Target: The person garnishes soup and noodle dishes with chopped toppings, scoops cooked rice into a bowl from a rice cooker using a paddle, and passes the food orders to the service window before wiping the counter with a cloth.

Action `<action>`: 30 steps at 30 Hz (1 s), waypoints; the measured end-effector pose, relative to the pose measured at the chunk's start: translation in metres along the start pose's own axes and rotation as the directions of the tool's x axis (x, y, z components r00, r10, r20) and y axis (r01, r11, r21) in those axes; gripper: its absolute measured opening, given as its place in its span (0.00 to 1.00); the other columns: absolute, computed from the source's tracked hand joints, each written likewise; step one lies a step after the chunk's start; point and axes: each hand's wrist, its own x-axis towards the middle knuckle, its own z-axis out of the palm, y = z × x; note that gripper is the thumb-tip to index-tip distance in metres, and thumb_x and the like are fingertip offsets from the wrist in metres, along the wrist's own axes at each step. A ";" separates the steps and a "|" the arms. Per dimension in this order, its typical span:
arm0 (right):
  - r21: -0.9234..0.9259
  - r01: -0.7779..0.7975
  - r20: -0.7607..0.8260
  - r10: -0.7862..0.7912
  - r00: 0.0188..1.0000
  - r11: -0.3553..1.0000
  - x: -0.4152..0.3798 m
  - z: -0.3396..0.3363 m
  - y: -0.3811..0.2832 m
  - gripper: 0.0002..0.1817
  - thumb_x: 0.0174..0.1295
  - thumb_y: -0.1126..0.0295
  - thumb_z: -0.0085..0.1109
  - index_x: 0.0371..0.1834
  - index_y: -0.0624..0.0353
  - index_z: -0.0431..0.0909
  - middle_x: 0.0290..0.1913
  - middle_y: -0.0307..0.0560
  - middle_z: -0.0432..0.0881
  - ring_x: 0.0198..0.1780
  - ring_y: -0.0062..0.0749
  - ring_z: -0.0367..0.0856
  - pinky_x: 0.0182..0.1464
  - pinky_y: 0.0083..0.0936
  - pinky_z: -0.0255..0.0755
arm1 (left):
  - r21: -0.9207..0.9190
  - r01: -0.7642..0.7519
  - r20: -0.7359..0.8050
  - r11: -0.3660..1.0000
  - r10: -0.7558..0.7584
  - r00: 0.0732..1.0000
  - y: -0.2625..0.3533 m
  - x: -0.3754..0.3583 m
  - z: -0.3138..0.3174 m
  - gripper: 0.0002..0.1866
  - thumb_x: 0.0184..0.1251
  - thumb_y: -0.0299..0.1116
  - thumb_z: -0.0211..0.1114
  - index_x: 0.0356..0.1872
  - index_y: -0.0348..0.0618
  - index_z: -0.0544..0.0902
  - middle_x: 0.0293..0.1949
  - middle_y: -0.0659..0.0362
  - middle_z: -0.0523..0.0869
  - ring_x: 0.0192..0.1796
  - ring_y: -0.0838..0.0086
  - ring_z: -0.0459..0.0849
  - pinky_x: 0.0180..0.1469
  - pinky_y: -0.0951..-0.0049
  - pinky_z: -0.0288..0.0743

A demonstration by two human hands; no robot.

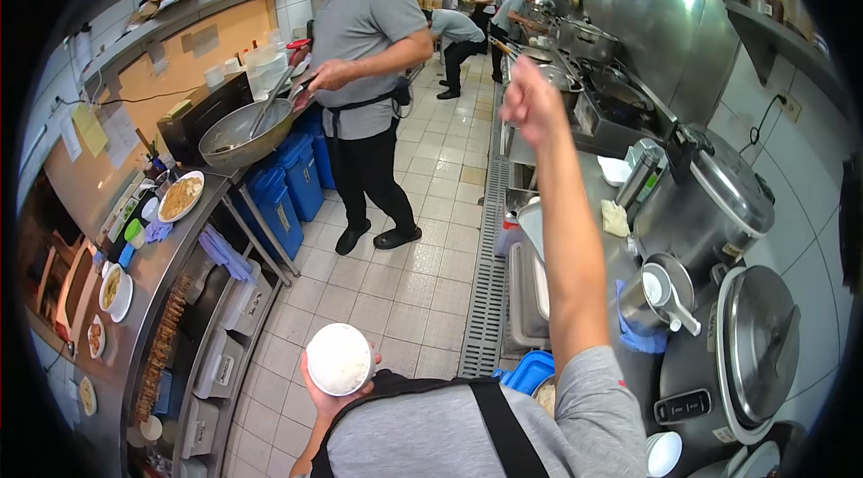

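Note:
A white bowl heaped with white rice (340, 359) rests in my left hand (316, 388), whose fingers wrap round its sides low in the view. My right arm stretches forward over the right counter's edge. At its end my right hand (532, 98) is raised with the fingers curled in, and whatever they may hold is too small to make out. Below that arm on the steel counter (598, 253) are a white dish (615, 171), a crumpled pale cloth (615, 218) and a metal pot (643, 294) with a white scoop (676, 309).
A co-worker (369, 46) holds a large wok (247, 132) at the left. Several other people work farther down the aisle. The left counter (171, 244) bears plates of food. Two large cookers (719, 195) stand at the right. Blue bins (274, 208) are under the left counter.

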 end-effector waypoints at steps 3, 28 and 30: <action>0.035 -0.140 -0.005 0.141 0.990 0.989 -0.009 0.007 0.038 0.43 0.63 0.67 0.54 0.76 0.48 0.37 0.16 0.34 0.63 0.11 0.20 0.57 0.21 0.26 0.62 | -0.002 -0.004 -0.020 1.000 0.004 1.000 0.007 -0.006 -0.004 0.42 0.58 0.74 0.36 0.63 0.52 0.66 0.54 0.44 0.74 0.50 0.49 0.78 0.24 0.65 0.73; -0.976 -0.147 0.148 0.985 0.091 0.161 -0.428 -0.137 0.483 0.13 0.61 0.62 0.52 0.36 0.60 0.80 0.23 0.45 0.80 0.28 0.34 0.81 0.32 0.30 0.75 | -0.136 -0.221 -0.035 0.966 0.218 0.975 0.071 -0.012 -0.032 0.32 0.63 0.63 0.46 0.63 0.57 0.69 0.57 0.53 0.77 0.52 0.51 0.79 0.34 0.49 0.77; -0.984 -0.153 0.081 0.993 0.090 0.094 -0.398 -0.114 0.487 0.13 0.61 0.62 0.52 0.37 0.60 0.80 0.24 0.46 0.81 0.29 0.35 0.81 0.32 0.31 0.75 | -0.137 -0.260 -0.091 0.956 0.249 0.964 0.098 -0.033 -0.042 0.31 0.64 0.62 0.47 0.62 0.57 0.69 0.56 0.53 0.78 0.51 0.54 0.81 0.35 0.49 0.79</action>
